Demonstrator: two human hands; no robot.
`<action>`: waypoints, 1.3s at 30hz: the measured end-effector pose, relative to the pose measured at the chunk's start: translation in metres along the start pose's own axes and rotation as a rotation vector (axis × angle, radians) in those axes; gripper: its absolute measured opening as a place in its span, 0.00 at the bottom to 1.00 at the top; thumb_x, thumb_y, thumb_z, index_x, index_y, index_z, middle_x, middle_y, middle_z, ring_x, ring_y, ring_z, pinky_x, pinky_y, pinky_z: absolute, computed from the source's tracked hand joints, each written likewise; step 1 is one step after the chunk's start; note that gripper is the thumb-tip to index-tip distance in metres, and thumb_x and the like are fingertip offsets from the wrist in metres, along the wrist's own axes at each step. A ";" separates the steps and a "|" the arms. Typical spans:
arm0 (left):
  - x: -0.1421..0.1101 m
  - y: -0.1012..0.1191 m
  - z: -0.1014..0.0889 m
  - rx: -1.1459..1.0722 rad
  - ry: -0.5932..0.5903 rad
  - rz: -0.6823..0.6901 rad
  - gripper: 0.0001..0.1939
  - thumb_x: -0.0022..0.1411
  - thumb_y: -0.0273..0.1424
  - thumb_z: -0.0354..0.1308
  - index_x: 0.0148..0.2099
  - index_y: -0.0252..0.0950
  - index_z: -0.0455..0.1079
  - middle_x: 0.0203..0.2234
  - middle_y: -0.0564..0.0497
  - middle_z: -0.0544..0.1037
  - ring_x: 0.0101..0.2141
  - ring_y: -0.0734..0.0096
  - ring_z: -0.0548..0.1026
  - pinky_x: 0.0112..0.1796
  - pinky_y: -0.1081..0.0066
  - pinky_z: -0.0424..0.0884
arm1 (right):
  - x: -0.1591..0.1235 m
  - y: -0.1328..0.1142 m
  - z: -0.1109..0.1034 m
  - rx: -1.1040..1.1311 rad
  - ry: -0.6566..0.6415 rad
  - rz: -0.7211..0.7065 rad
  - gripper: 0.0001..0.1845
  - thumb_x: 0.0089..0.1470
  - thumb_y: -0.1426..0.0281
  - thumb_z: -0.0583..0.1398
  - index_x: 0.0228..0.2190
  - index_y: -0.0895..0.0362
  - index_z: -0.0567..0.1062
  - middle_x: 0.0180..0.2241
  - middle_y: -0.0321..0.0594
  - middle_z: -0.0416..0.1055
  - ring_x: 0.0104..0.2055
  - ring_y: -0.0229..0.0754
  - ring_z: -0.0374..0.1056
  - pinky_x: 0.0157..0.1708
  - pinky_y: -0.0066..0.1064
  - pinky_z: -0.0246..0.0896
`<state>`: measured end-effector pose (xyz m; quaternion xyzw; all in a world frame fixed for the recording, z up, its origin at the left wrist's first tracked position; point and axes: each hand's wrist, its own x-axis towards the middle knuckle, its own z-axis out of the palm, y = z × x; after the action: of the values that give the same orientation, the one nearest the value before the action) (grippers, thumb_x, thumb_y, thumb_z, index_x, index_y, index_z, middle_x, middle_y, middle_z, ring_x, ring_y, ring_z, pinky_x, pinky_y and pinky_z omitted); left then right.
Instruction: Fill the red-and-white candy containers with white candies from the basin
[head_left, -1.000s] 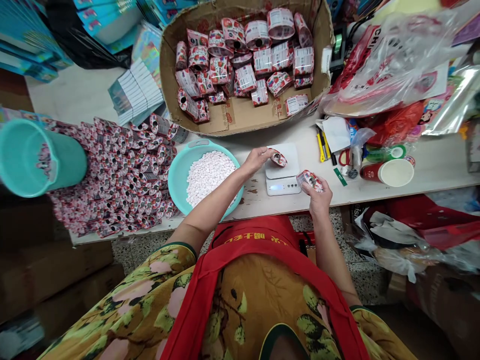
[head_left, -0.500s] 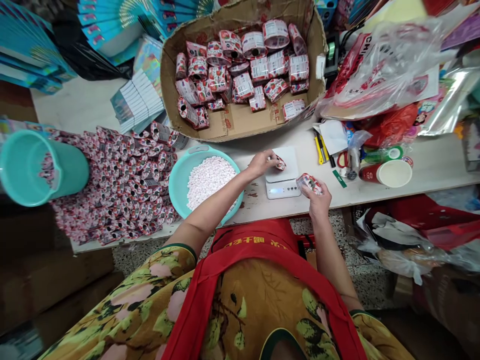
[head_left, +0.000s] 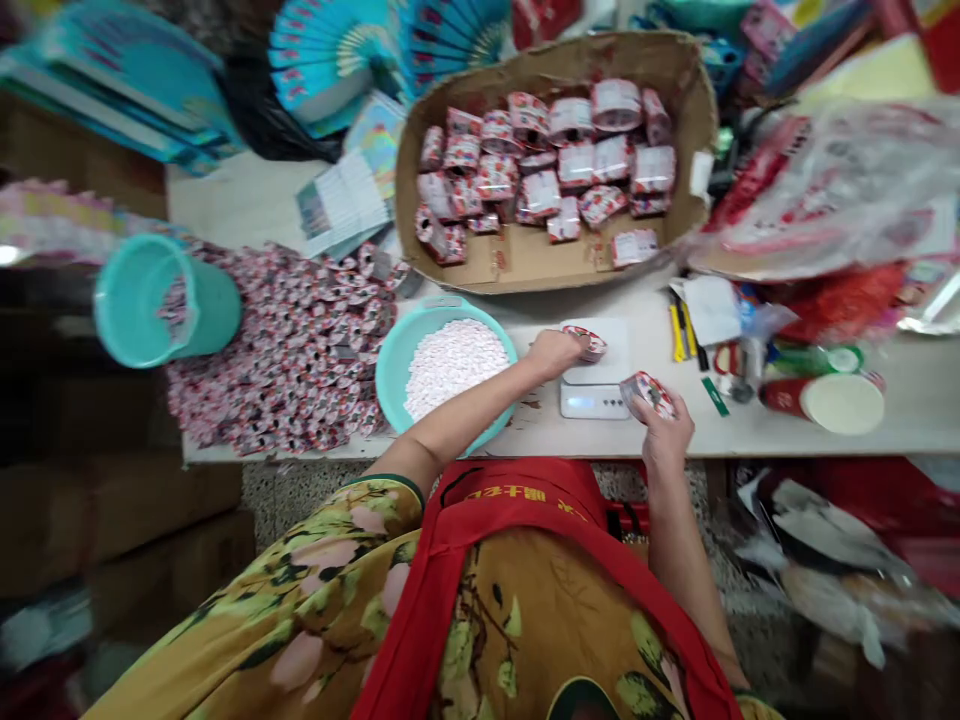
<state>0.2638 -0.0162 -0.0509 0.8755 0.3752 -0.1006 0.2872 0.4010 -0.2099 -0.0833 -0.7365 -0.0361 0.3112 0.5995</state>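
Observation:
My left hand [head_left: 553, 352] is closed on a small red-and-white strawberry-print container [head_left: 586, 342] that rests on the white digital scale [head_left: 596, 385]. Just right of the scale, near the table's front edge, my right hand [head_left: 664, 425] grips a second container of the same print [head_left: 648, 392]. A teal basin [head_left: 393, 362] filled with small white tablets sits to the left of the scale, under my left forearm.
A cardboard box [head_left: 679, 75] with several printed containers stands behind the scale. A large heap of empty containers [head_left: 292, 350] and a teal bucket [head_left: 161, 300] lie left. Pens, a red cup [head_left: 821, 400] and plastic bags [head_left: 832, 190] crowd the right side.
The camera view has swung left and blurred, so everything sits further right in the picture. Both hands keep their hold; the left hand's container stays on the scale.

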 end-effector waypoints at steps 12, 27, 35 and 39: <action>-0.167 -0.232 -0.126 0.094 0.451 -0.865 0.22 0.70 0.45 0.50 0.49 0.34 0.76 0.36 0.36 0.80 0.40 0.50 0.75 0.37 0.65 0.62 | -0.020 -0.021 0.095 -0.186 -0.317 -0.126 0.35 0.31 0.61 0.76 0.44 0.58 0.80 0.41 0.42 0.79 0.45 0.48 0.75 0.53 0.47 0.70; -0.162 -0.272 -0.060 -0.288 0.648 -0.775 0.17 0.70 0.41 0.49 0.43 0.36 0.74 0.35 0.46 0.78 0.37 0.62 0.73 0.40 0.69 0.63 | -0.062 -0.036 0.172 -0.272 -0.615 -0.314 0.29 0.41 0.60 0.73 0.47 0.52 0.80 0.45 0.39 0.75 0.48 0.44 0.72 0.54 0.38 0.67; -0.145 -0.189 0.031 -0.209 0.238 -0.529 0.17 0.70 0.40 0.50 0.51 0.35 0.72 0.50 0.37 0.76 0.54 0.51 0.70 0.56 0.59 0.61 | 0.013 -0.008 0.120 -0.293 -0.229 -0.262 0.35 0.35 0.60 0.74 0.47 0.59 0.79 0.47 0.43 0.76 0.48 0.46 0.73 0.56 0.42 0.66; -0.142 -0.175 0.044 -0.197 0.181 -0.560 0.19 0.71 0.45 0.47 0.48 0.37 0.70 0.47 0.37 0.77 0.49 0.50 0.73 0.48 0.60 0.66 | 0.036 0.008 0.103 -0.391 -0.222 -0.282 0.36 0.36 0.59 0.73 0.48 0.60 0.78 0.48 0.45 0.75 0.52 0.47 0.69 0.59 0.45 0.63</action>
<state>0.0416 -0.0296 -0.1063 0.7114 0.6338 -0.0607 0.2975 0.3755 -0.1082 -0.1143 -0.7873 -0.2633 0.2907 0.4757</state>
